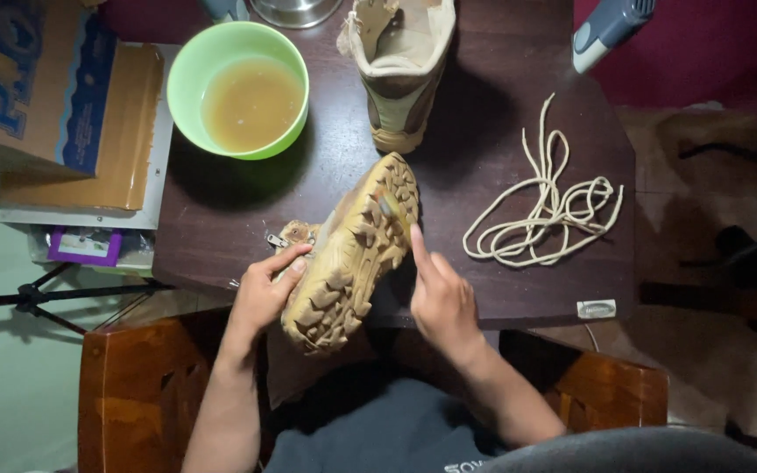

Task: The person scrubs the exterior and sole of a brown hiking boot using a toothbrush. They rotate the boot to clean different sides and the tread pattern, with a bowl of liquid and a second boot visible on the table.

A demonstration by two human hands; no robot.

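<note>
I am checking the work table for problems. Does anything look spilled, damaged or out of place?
Nothing is spilled. The green bowl keeps its yellowish liquid inside. The left hand holds a tan boot sole-up while the right hand touches its tread. Its laces lie loose and tangled on the table.

Two tan boots: one turned sole-up between the left grip and the right grip, one standing upright well beyond both grips. One green bowl of amber liquid beyond the left grip, one loose bundle of cream laces beyond and outward of the right grip, and one small white tag outward of the right grip, all on one dark surface. Two hands in all; one cardboard box far outward of the left grip.
</note>
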